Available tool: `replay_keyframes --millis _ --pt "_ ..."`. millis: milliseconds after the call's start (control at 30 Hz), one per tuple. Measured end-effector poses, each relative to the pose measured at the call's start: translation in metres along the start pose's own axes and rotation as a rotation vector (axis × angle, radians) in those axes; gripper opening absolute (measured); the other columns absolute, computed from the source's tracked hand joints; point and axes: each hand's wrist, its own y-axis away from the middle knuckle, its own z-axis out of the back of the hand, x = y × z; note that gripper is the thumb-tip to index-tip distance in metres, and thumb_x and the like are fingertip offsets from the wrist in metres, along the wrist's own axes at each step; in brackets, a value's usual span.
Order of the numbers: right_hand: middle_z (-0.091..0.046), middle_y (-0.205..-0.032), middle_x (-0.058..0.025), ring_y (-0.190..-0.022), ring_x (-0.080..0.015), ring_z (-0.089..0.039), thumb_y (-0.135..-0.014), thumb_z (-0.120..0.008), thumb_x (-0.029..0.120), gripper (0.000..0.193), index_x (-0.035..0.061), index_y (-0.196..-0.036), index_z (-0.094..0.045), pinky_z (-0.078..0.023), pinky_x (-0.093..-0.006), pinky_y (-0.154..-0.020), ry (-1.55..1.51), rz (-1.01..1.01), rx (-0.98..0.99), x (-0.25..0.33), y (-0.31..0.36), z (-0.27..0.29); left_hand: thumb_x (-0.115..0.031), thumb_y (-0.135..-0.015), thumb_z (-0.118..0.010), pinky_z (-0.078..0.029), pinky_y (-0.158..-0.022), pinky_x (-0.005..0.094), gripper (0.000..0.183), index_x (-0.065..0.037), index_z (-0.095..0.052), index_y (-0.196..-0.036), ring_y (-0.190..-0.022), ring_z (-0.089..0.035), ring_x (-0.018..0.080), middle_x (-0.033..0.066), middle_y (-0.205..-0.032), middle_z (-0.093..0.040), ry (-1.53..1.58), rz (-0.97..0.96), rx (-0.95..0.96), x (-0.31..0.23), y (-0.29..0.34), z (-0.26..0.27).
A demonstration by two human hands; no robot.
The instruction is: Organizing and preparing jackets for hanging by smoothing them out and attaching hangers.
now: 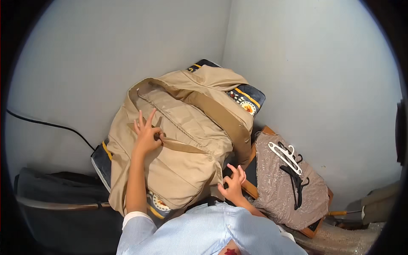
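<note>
A beige jacket (178,165) lies spread with its front opened, showing the lining and a darker tan strip along the far edge. One button shows near its near right corner. My left hand (148,135) is over the jacket's left part, with thumb and forefinger pinched on the edge of the front and the other fingers raised. At the near right corner, my right hand (233,182) pinches the jacket's edge between thumb and forefinger, its other fingers lifted. Under the jacket is a padded board with a dark blue patterned cloth (253,94), visible at its corners.
To the right, a wooden-edged table with a glittery mauve cloth (272,187) holds a white hanger (285,158) and black hangers (296,187). A black cable (51,124) runs along the left wall. Dark fabric (63,225) with a metal bar stands at lower left.
</note>
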Motion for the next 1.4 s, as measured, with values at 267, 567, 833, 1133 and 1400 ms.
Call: replay_keyframes --millis 267,567,833,1133,1400 --pt "-0.055 -0.120 -0.0062 -0.119 -0.0337 -0.031 -0.055 -0.071 0.020 0.023 0.0123 -0.052 -0.050 -0.022 -0.0490 -0.098 -0.100 0.405 -0.027 0.020 0.001 0.047 -0.006 -0.054 -0.070 -0.008 -0.106 0.0628 0.014 -0.011 -0.058 -0.061 -0.138 -0.012 0.0394 0.0001 -0.146 -0.034 -0.151 0.116 -0.546 -0.010 0.046 0.048" --pt "-0.032 -0.142 -0.0074 -0.132 -0.0352 -0.023 -0.071 -0.072 0.028 0.020 0.0140 -0.084 -0.071 -0.018 -0.0575 -0.103 -0.184 0.460 0.569 0.023 0.040 0.054 -0.021 -0.076 -0.062 -0.009 -0.104 0.0635 0.028 -0.018 -0.063 -0.104 -0.137 -0.015 0.0399 0.0074 -0.149 -0.026 -0.319 0.518 -0.306 -0.062 0.093 0.011" --pt "-0.043 -0.133 -0.0101 -0.127 -0.0347 -0.030 -0.074 -0.069 0.023 0.016 0.0152 -0.088 -0.070 -0.021 -0.0500 -0.102 -0.159 0.071 0.305 -0.047 0.088 0.101 -0.053 -0.084 -0.048 -0.003 -0.105 0.0653 0.077 -0.008 -0.029 -0.143 -0.141 -0.005 0.0353 0.0044 -0.153 -0.016 -0.326 0.703 -0.029 -0.147 0.128 -0.057" --pt "-0.048 -0.125 -0.0073 -0.121 -0.0299 -0.034 -0.074 -0.068 0.023 0.015 0.0174 -0.087 -0.070 -0.025 -0.0443 -0.100 -0.034 -0.336 0.103 -0.128 0.174 0.164 -0.029 -0.077 -0.066 -0.011 -0.100 0.0709 0.086 -0.012 -0.019 -0.146 -0.137 -0.001 0.0484 0.0164 -0.153 0.003 -0.360 0.658 -0.105 -0.238 0.155 -0.103" --pt "-0.052 -0.119 -0.0059 -0.115 -0.0290 -0.039 -0.075 -0.067 0.022 0.014 0.0145 -0.087 -0.069 -0.028 -0.0434 -0.096 -0.023 -0.515 0.057 -0.145 0.195 0.179 -0.026 -0.064 -0.079 -0.012 -0.099 0.0694 0.096 -0.018 -0.027 -0.144 -0.135 0.002 0.0521 0.0256 -0.151 0.003 -0.004 0.141 0.194 -0.363 0.140 -0.169"
